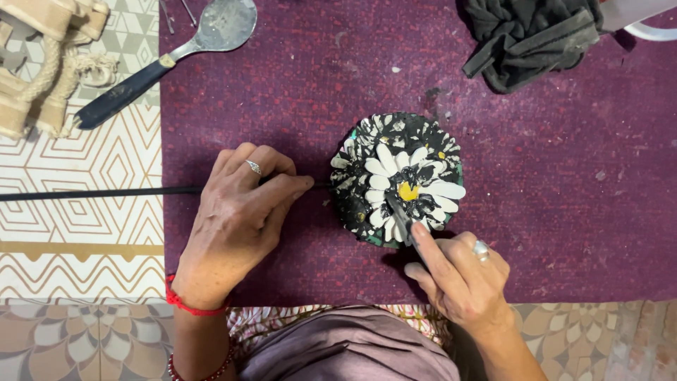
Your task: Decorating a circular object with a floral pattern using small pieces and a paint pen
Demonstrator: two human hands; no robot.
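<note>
Presently, painting of a round daisy-patterned piece appears to be in hand, with petal detail being worked near its lower edge. The right hand, nearest the body, pinches a thin dark tool between thumb and extended forefinger, its tip on the white petals. The left hand, fingers curled together, presses down a long black rod that runs to the piece on the purple mat. Further strokes would, in my judgement, call for a steady hold. Beyond lie a metal spatula and a dark cloth.
</note>
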